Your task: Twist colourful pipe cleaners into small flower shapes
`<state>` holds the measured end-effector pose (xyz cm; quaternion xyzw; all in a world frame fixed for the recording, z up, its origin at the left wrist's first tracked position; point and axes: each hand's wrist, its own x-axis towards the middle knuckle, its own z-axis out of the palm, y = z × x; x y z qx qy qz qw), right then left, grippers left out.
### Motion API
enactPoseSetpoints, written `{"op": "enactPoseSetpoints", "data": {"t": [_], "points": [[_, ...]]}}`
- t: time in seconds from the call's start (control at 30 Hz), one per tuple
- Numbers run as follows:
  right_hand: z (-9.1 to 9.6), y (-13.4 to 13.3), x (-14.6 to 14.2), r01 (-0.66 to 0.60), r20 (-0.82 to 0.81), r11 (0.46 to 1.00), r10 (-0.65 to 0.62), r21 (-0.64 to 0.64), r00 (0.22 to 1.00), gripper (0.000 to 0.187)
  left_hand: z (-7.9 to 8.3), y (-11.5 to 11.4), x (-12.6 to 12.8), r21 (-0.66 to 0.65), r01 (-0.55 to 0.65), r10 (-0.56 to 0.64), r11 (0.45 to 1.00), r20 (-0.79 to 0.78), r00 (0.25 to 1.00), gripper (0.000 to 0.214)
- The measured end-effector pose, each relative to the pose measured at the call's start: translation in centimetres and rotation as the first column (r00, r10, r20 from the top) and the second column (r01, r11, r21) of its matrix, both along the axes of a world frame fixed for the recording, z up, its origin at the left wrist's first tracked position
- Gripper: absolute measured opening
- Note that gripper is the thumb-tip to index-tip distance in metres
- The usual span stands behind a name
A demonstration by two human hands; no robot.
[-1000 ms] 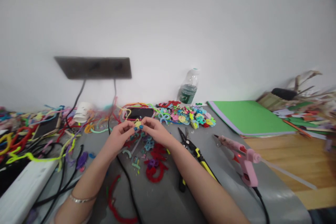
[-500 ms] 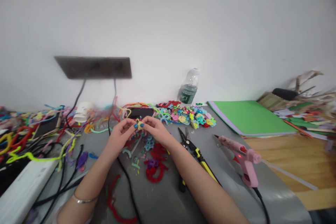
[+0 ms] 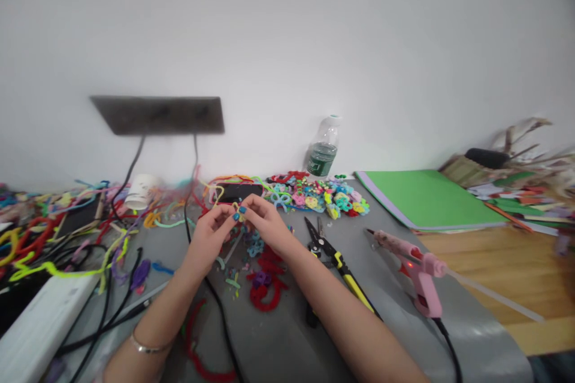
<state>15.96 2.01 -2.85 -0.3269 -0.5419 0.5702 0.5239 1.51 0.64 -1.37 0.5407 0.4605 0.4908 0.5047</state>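
My left hand (image 3: 213,232) and my right hand (image 3: 264,220) meet over the middle of the grey table, both closed in a pinch. Between their fingertips is a small pale yellow pipe-cleaner piece (image 3: 240,215), looped and mostly covered by the fingers. Just below my hands lie blue fuzzy pieces (image 3: 256,244) and a red pipe-cleaner coil (image 3: 266,296) with a purple piece on it. Black-and-yellow pliers (image 3: 339,260) rest beside my right forearm, partly under it.
A pink glue gun (image 3: 415,269) with its red light on lies at right. Green sheets (image 3: 426,197) lie behind it. Pipe-cleaner flowers (image 3: 332,197) are heaped near a leaning water bottle (image 3: 322,149). Cables, a paper cup (image 3: 141,191) and a white power strip (image 3: 49,317) crowd the left.
My left hand and forearm have shifted slightly to the right. The fingers have turned a little around the yellow piece, which is still held. Other things stay in place.
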Motion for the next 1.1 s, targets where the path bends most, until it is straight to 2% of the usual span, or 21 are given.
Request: {"op": "enactPoseSetpoints", "data": {"t": [0.13,0.27,0.37,0.47,0.6,0.7,0.97,1.1], "points": [[0.1,-0.1,-0.6,0.059,-0.105,0.994,-0.068,-0.087,0.992,0.04,-0.1,-0.8,1.8,-0.076,-0.095,0.11,0.993,0.232,0.967,0.033],[-0.1,0.0,-0.6,0.035,-0.155,0.989,-0.057,-0.144,0.986,0.039,-0.4,-1.1,2.4,-0.121,-0.121,0.154,0.985,0.307,0.939,0.034],[-0.3,0.3,-0.2,0.003,-0.121,0.989,-0.021,-0.149,0.992,0.038,-0.8,-0.8,1.7,-0.088,-0.076,0.092,0.993,0.199,0.976,0.028],[-0.6,0.5,0.3,0.018,-0.024,0.995,-0.021,-0.1,1.0,0.038,-1.0,-0.3,0.6,0.111,-0.081,0.089,0.991,-0.072,0.993,0.016],[-0.8,0.7,0.4,0.05,0.079,0.999,-0.049,-0.005,0.996,0.038,-1.1,0.1,-0.5,0.351,-0.034,0.167,0.936,-0.356,0.919,0.004],[-1.0,0.7,0.3,0.049,0.109,0.999,-0.049,0.006,0.993,0.036,-1.2,0.3,-1.0,0.462,0.025,0.221,0.886,-0.47,0.855,0.004],[-0.8,0.6,0.3,-0.003,0.102,1.0,0.005,-0.015,0.995,0.03,-1.4,0.5,-1.1,0.443,0.06,0.216,0.894,-0.545,0.81,0.01],[-0.6,0.5,0.4,-0.035,0.074,0.999,0.037,-0.029,0.997,0.029,-1.0,0.1,-0.7,0.314,0.041,0.112,0.949,-0.454,0.884,0.014]]}}
